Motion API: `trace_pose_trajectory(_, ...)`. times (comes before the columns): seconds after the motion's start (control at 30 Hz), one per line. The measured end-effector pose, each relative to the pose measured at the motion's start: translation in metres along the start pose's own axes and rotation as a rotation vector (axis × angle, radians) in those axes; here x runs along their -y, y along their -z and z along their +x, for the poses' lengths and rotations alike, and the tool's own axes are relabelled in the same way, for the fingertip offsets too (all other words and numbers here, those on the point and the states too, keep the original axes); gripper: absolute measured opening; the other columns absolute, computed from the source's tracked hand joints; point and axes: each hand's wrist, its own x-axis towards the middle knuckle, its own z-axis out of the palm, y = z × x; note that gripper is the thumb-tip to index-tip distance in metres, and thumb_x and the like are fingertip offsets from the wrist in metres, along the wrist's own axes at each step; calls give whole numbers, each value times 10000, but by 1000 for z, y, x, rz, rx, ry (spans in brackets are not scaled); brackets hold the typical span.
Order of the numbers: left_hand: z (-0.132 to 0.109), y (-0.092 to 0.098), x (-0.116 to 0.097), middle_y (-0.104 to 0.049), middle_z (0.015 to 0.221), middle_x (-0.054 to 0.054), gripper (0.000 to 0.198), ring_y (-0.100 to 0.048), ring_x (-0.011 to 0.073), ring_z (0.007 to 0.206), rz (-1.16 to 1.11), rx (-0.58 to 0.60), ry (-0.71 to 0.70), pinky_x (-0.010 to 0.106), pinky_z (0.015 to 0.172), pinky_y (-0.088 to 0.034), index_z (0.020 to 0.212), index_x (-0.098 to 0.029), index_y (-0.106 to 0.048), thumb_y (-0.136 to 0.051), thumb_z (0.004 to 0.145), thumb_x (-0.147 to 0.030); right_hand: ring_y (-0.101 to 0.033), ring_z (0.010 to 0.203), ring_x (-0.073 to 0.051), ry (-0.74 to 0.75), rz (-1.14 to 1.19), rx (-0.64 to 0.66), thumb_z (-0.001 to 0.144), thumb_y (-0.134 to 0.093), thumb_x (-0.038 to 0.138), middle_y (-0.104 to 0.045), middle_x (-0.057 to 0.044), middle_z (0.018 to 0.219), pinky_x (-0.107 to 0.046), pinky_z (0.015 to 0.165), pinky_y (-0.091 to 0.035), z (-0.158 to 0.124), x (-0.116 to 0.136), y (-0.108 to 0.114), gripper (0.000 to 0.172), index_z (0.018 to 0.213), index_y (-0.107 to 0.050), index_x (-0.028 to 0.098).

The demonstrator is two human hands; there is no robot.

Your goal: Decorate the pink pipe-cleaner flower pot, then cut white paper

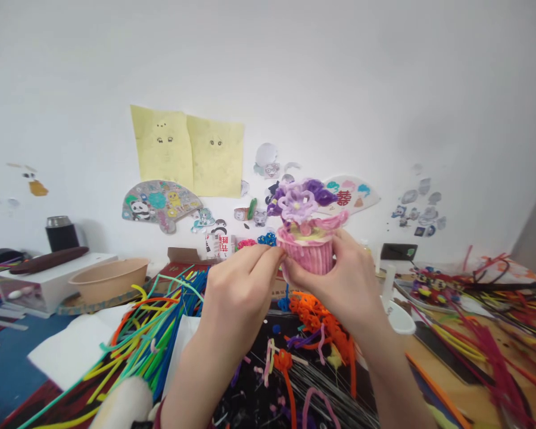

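I hold up a pink pipe-cleaner cupcake (310, 253) topped with purple and lilac pipe-cleaner flowers (298, 201). My right hand (346, 277) wraps round the cupcake's pink base from the right, fingers closed on it. My left hand (241, 286) comes in from the left, its fingertips pinched together at the left rim of the cupcake. Both hands are raised above the table, in front of the white wall.
Loose pipe cleaners in many colours (156, 339) cover the table, with an orange pipe-cleaner piece (321, 322) below my hands. A tan bowl (109, 279), a white box (49, 280) and a black cup (61, 233) stand at the left. Yellow papers (187, 152) and stickers hang on the wall.
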Motion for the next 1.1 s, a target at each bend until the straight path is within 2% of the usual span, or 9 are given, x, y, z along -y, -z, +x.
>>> trace_pose_trajectory(0.2,4,3,-6,-710,704,67,129,-656,191,596,-4,55,56,298,512,-463,824,-83,-710,-583,848,-78,-606,684,-225,39,-19,-8,612,-722,437,-613,-48,758,-329,609,-450,0,0,-2,294,748,-639,189)
trace_pose_trajectory(0.33,4,3,-9,-693,659,46,131,-628,166,555,-4,31,84,287,513,-447,784,-95,-711,-596,847,-103,-603,674,-218,46,-3,-17,610,-719,434,-606,-47,749,-329,612,-453,-1,0,-3,295,738,-636,181)
trace_pose_trajectory(0.5,5,1,-8,-697,692,51,116,-629,146,597,-50,22,110,266,556,-446,785,-91,-706,-605,842,-97,-613,684,-227,35,0,-25,602,-721,448,-629,-53,764,-336,620,-453,0,1,-2,316,760,-649,184)
trace_pose_trajectory(0.6,6,4,-7,-694,697,21,86,-607,108,588,-173,25,222,235,564,-443,824,-109,-706,-622,835,-93,-619,680,-230,-15,26,-20,599,-723,454,-639,-51,751,-327,600,-448,1,2,0,327,773,-653,186)
trace_pose_trajectory(0.73,10,7,-5,-698,686,-34,44,-577,81,532,-394,80,490,220,541,-457,810,-174,-701,-683,799,-136,-628,691,-241,-72,47,-26,605,-725,470,-650,-67,757,-321,585,-447,1,2,1,338,758,-649,179)
trace_pose_trajectory(0.8,10,7,-5,-690,667,-40,40,-567,81,506,-481,95,565,220,508,-458,808,-182,-698,-685,793,-147,-628,695,-241,-63,47,-31,605,-731,463,-649,-69,755,-319,586,-452,0,1,1,330,747,-642,178)
trace_pose_trajectory(0.9,10,4,-5,-689,662,-31,49,-561,82,493,-535,88,583,219,479,-455,822,-175,-705,-673,796,-147,-614,672,-226,-34,47,-42,613,-731,456,-636,-52,731,-305,568,-452,-1,0,-1,313,739,-632,187)
trace_pose_trajectory(1.1,8,3,-6,-701,676,-27,73,-567,85,507,-472,70,582,220,495,-465,799,-184,-706,-670,785,-122,-594,648,-217,1,13,-53,611,-730,490,-610,-43,706,-312,578,-448,-2,-1,-3,338,724,-638,185)
